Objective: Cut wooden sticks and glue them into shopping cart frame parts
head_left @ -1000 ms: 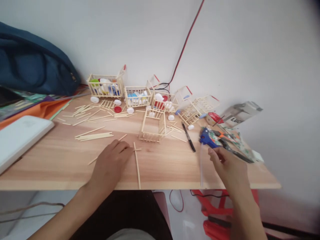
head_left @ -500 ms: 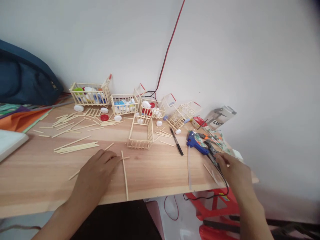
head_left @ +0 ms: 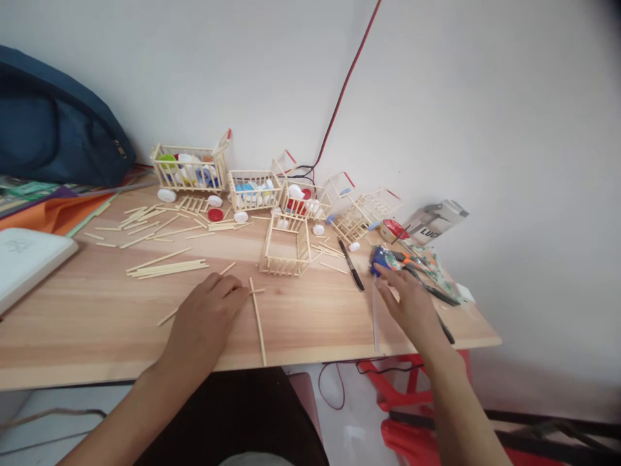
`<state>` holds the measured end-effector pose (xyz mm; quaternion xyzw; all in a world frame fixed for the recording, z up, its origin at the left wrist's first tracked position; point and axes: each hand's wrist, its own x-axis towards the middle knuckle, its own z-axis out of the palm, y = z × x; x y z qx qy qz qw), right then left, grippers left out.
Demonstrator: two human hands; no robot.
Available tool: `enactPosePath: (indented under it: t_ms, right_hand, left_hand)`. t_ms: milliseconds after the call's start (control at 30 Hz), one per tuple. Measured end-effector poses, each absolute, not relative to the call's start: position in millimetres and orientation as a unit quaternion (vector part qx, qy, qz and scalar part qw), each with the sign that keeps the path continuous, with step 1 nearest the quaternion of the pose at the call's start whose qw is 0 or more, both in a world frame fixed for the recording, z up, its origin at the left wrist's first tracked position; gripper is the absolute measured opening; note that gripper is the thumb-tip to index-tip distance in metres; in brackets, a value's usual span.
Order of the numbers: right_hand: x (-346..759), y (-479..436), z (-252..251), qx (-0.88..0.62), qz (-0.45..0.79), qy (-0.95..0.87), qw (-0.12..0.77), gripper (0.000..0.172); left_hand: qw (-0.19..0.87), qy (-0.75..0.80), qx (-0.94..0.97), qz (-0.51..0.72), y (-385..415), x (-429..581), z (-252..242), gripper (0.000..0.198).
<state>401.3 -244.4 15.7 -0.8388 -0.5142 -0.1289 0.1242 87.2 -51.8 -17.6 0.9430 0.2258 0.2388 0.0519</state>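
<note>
On the front of the table (head_left: 320, 330), left hand (head_left: 206, 320) is bunched over the end of a short stick (head_left: 259, 291) crossing a long stick (head_left: 259, 327); can't tell pinch from press. Right hand (head_left: 412, 310) is half-curled at the blue glue gun (head_left: 382, 257), fingertips at or on it; can't see whether it's gripped. From where I stand, best bet: pin the cross lightly, fingers back from the joint, square it before gluing, take the gun by its handle, swing its clear glue stick (head_left: 375, 323) wide of the pen (head_left: 350, 264), small dab only. Just beyond: an open stick frame (head_left: 287, 262), loose sticks (head_left: 169, 268) off left, small stick carts (head_left: 189, 164) near the wall (head_left: 427, 129).
</note>
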Motion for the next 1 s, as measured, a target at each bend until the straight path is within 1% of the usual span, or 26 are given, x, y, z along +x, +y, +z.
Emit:
enactPosePath:
  t_ms: [167,400,600,867,1000]
  right_hand:
    - [409,-210,22,-0.84,-0.149,-0.514,0.091,0.044]
    - [425,-177,10,-0.863,-0.141,-0.48,0.068,0.048]
    - [431,-166,10,-0.869,-0.133,-0.473,0.056,0.049]
    - [434,-159,8,-0.865,-0.129,-0.483,0.042,0.042]
    - [442,-162,10,-0.865,-0.148,-0.477,0.047,0.045]
  left_hand:
    - [0.051,0.22,0.945,0.238,-48,87,-18,0.033]
    - [0.039,0.216,0.946,0.241,-46,87,-20,0.033]
    - [0.048,0.218,0.948,0.227,-48,89,-18,0.037]
    - [0.043,0.223,0.948,0.223,-47,88,-20,0.036]
    - [0.04,0.225,0.949,0.217,-46,88,-21,0.037]
